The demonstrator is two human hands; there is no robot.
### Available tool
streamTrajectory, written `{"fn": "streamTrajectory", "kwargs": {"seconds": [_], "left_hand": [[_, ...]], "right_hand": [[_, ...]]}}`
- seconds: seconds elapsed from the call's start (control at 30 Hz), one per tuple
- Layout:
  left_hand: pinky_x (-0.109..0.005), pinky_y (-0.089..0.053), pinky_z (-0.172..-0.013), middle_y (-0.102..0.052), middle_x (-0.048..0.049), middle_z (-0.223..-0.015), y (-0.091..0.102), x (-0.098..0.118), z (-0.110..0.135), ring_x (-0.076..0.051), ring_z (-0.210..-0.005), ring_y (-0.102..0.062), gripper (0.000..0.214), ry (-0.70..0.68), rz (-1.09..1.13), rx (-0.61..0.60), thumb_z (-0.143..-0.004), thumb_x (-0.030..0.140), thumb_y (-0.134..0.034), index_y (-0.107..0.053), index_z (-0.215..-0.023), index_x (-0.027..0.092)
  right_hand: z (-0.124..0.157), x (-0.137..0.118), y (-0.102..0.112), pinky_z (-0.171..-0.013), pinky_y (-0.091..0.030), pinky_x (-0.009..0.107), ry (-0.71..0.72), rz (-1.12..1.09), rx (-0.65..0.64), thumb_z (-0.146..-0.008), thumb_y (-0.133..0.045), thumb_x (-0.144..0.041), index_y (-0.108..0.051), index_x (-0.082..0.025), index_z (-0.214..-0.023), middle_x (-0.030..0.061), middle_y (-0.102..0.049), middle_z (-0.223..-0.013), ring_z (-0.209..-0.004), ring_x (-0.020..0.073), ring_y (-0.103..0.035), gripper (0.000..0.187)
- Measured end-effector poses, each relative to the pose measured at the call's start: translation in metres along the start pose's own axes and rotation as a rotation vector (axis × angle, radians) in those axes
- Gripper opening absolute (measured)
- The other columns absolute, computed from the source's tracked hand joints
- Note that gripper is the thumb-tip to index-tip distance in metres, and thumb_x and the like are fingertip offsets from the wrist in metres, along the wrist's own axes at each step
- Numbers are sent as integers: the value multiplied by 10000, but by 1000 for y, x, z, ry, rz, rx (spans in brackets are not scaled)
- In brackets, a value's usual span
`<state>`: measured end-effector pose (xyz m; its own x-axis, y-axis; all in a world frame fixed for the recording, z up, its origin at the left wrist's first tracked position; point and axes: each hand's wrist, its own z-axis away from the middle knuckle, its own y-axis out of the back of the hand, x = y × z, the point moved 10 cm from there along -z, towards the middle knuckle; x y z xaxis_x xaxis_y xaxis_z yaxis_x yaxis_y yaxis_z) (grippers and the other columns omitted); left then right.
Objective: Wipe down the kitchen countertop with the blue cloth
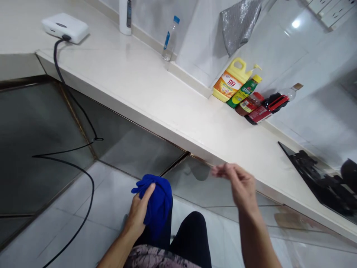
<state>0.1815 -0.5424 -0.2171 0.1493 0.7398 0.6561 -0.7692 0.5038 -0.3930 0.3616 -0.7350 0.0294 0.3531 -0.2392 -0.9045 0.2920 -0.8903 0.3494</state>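
A crumpled blue cloth (160, 201) is bunched in my left hand (141, 208), the thumb pressed on top of it. It hangs above my knees, in front of the lower cabinets. My right hand (238, 182) is raised by the front edge of the countertop (192, 130), close to a grey cabinet door (192, 178). Its fingers point left and are smeared by motion, so whether they pinch anything does not show.
Along the wall stand a yellow detergent jug (227, 83), a green bottle (244, 91), a red-lidded jar (249, 104) and a dark sauce bottle (259, 113). A clear water bottle (169, 41) and a white box (65, 28) with a dangling black cable (80, 106) are farther left. A black stove (312, 175) lies right.
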Motion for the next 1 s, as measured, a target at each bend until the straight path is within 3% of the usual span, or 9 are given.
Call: {"fn": "streamTrajectory", "kwargs": {"seconds": [0.07,0.13,0.23,0.33,0.43,0.57,0.67,0.83,1.0], "left_hand": [[-380,-625,-713,-753,-87,-891,1,11,0,-272,-832,-725,494,25,106,37,-732,541,-778,-697,-1063,184],[-358,-619,-724,-752,-93,-902,-4,37,0,-270,-863,-720,509,-70,112,31,-715,565,-785,-702,-1021,168],[-373,-611,-766,-753,-102,-893,-26,83,0,-293,-894,-712,559,-306,-116,-22,-651,633,-800,-728,-931,155],[-403,-595,-832,-761,-81,-883,-65,107,-2,-298,-895,-708,516,-499,-361,-85,-615,571,-824,-752,-949,184],[-401,-580,-849,-762,-79,-886,-99,105,-19,-291,-900,-708,465,-543,-335,-106,-641,535,-789,-750,-949,188],[-403,-568,-814,-749,-116,-854,-121,95,-45,-296,-869,-708,454,-539,-301,-17,-730,597,-684,-723,-847,159],[-412,-554,-829,-735,-108,-835,-123,99,-50,-298,-867,-701,424,-572,-325,75,-731,577,-695,-697,-857,171],[-445,-513,-925,-706,-94,-893,-117,113,-36,-307,-939,-676,331,-658,-359,249,-694,423,-746,-603,-909,217],[-420,-517,-919,-692,-88,-905,-114,112,-33,-289,-932,-672,310,-687,-300,305,-715,397,-728,-559,-915,230]], "right_hand": [[-29,-18,33,-797,-614,408,118,86,152,-908,-658,-504,-750,-189,-878,90,-770,-892,-804,224,-738,330],[-57,-23,53,-824,-603,417,182,157,243,-902,-641,-526,-739,-171,-875,97,-762,-881,-805,224,-733,370],[-94,-6,65,-832,-577,409,156,286,275,-867,-627,-546,-710,-161,-868,94,-742,-850,-800,217,-707,393],[-115,23,66,-854,-531,387,94,389,230,-813,-651,-507,-691,-171,-943,76,-728,-879,-829,201,-668,362],[-119,38,65,-857,-500,354,92,332,176,-803,-655,-478,-667,-178,-1000,65,-717,-928,-865,184,-646,358],[-115,40,66,-851,-490,345,82,301,155,-808,-655,-492,-655,-182,-1024,64,-711,-957,-881,183,-636,378],[-111,35,66,-833,-493,359,77,363,171,-816,-643,-515,-662,-192,-1038,65,-717,-959,-865,197,-641,392],[-104,24,63,-843,-497,417,103,550,207,-830,-618,-533,-683,-205,-1036,84,-730,-948,-833,231,-645,392],[-100,22,61,-848,-505,411,113,603,195,-836,-607,-521,-684,-230,-1048,77,-736,-958,-836,230,-656,368]]}}
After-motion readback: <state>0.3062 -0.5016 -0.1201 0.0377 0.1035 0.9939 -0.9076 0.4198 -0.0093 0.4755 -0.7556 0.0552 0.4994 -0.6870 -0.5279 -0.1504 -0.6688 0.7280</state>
